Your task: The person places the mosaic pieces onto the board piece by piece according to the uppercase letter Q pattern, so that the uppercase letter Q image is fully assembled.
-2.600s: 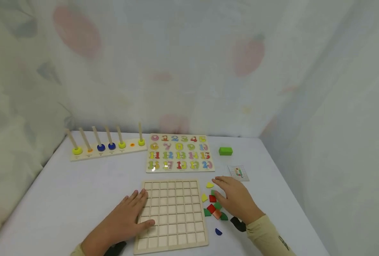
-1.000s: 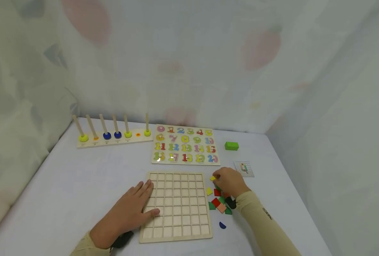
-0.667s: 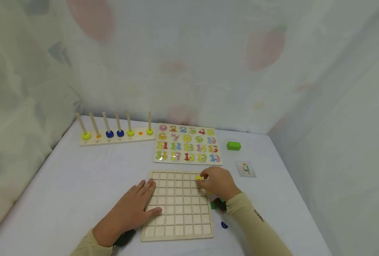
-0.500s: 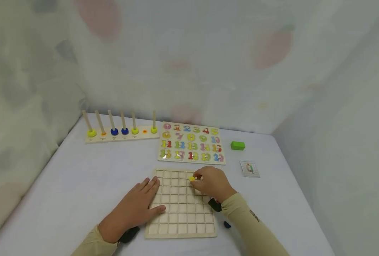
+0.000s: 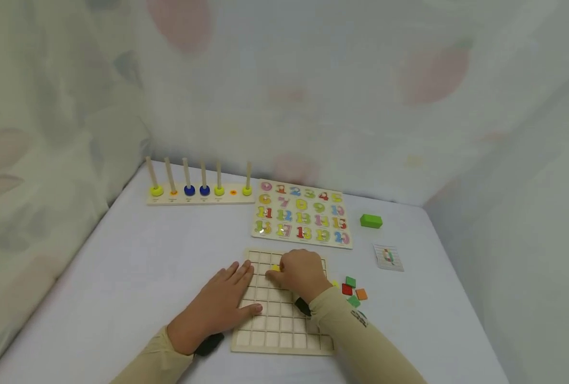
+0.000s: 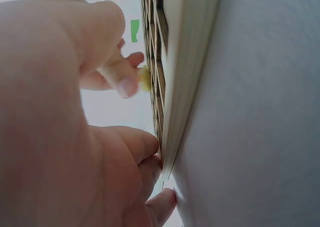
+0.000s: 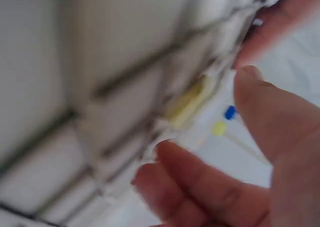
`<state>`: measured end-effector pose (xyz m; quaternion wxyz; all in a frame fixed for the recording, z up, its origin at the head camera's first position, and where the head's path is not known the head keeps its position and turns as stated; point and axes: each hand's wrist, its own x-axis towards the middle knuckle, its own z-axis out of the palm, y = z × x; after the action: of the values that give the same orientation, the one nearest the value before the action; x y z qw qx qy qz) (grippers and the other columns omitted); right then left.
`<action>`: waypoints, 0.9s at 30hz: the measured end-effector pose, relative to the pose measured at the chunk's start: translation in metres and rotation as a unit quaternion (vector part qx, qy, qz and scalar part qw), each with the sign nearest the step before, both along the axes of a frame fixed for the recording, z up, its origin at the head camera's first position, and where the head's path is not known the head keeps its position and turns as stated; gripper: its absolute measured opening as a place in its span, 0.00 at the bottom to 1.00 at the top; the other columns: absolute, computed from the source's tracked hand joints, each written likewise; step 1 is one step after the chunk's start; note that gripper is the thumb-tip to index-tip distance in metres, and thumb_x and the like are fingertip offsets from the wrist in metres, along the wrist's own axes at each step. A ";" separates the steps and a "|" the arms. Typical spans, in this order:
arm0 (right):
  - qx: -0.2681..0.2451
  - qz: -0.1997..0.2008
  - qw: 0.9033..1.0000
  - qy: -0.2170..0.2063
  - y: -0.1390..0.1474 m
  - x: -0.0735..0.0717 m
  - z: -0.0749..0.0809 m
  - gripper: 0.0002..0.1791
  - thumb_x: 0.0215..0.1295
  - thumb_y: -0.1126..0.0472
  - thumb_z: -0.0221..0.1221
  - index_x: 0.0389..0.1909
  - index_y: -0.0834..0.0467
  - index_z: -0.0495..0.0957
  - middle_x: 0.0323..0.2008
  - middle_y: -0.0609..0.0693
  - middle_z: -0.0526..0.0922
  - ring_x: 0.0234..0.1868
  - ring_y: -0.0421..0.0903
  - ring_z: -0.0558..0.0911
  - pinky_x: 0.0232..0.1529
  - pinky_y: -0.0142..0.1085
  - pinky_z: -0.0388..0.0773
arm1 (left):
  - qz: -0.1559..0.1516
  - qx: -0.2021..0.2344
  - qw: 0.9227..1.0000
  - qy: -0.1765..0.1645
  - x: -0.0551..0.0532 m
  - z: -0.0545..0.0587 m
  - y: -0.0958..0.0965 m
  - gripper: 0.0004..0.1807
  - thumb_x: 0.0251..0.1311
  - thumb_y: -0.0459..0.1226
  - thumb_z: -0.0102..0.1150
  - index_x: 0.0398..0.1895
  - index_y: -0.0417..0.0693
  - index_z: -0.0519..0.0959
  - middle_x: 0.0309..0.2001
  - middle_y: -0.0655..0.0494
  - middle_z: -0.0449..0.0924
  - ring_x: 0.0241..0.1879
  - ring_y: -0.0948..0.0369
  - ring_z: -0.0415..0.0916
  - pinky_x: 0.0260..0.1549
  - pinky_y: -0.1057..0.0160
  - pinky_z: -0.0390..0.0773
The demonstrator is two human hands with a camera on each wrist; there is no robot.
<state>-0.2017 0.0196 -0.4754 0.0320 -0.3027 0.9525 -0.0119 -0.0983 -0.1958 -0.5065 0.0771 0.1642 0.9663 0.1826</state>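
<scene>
Curtain and table: a pale curtain with faint fruit and leaf prints hangs behind a white-covered table.
Numbers: the number board reads 0 to 20 in coloured figures; tiny captions on the peg board are too small to read; so is the dark print on the right sleeve.
Card: a small card shows a coloured figure on ruled lines; the green block sits beyond it.
Grid edges: the wooden grid board lies just short of the number board, a white strip between; white table stretches from the left hand to the left edge, and more lies right of the loose pieces.
Left hand: flat, fingers extended over the grid's left edge; it grips nothing.
Right hand: the right hand has thumb and fingers parted, either side of the yellow piece.
Yellow piece: at the grid's upper left part; whether it is fully seated in a cell, I cannot tell.
</scene>
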 end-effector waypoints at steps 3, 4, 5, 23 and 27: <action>-0.003 0.028 0.999 0.021 0.005 0.004 0.006 0.15 0.70 0.39 0.69 0.36 0.47 0.92 0.31 0.41 0.88 0.30 0.41 0.85 0.27 0.38 0.84 | -0.005 -0.002 1.000 -0.001 -0.002 0.002 0.004 0.52 0.74 0.67 0.53 0.85 0.38 0.57 0.85 0.44 0.51 0.82 0.41 0.48 0.77 0.36 0.54; -0.006 0.044 0.999 0.029 0.007 0.006 0.007 0.11 0.70 0.44 0.71 0.38 0.46 0.93 0.34 0.41 0.89 0.33 0.42 0.86 0.30 0.38 0.85 | -0.006 -0.002 1.000 -0.001 -0.002 0.003 0.005 0.52 0.74 0.67 0.53 0.85 0.38 0.57 0.85 0.44 0.52 0.82 0.40 0.48 0.77 0.36 0.54; -0.010 0.060 0.998 0.035 0.008 0.006 0.007 0.08 0.70 0.47 0.72 0.39 0.46 0.93 0.37 0.41 0.90 0.36 0.42 0.87 0.34 0.39 0.86 | -0.006 -0.003 1.000 -0.001 -0.003 0.003 0.006 0.52 0.74 0.66 0.54 0.85 0.38 0.57 0.84 0.44 0.52 0.82 0.40 0.49 0.77 0.36 0.54; 0.036 0.083 0.994 0.064 -0.014 -0.006 0.004 0.12 0.67 0.55 0.72 0.23 0.44 0.88 0.23 0.40 0.81 0.24 0.42 0.81 0.25 0.40 0.81 | 0.004 0.010 1.000 -0.005 0.000 0.006 0.001 0.50 0.75 0.63 0.56 0.84 0.36 0.58 0.84 0.42 0.52 0.82 0.39 0.48 0.77 0.35 0.53; 0.026 0.074 0.997 0.015 -0.011 -0.004 0.008 0.08 0.70 0.51 0.71 0.30 0.44 0.92 0.29 0.38 0.86 0.28 0.39 0.84 0.29 0.38 0.84 | 0.001 0.008 1.000 0.002 0.000 0.006 0.000 0.50 0.75 0.63 0.56 0.84 0.36 0.58 0.84 0.41 0.52 0.82 0.38 0.49 0.76 0.35 0.54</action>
<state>-0.2061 0.0082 -0.4677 0.0269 -0.3714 0.9279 0.0198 -0.0988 -0.1953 -0.5003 0.0738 0.1642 0.9650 0.1905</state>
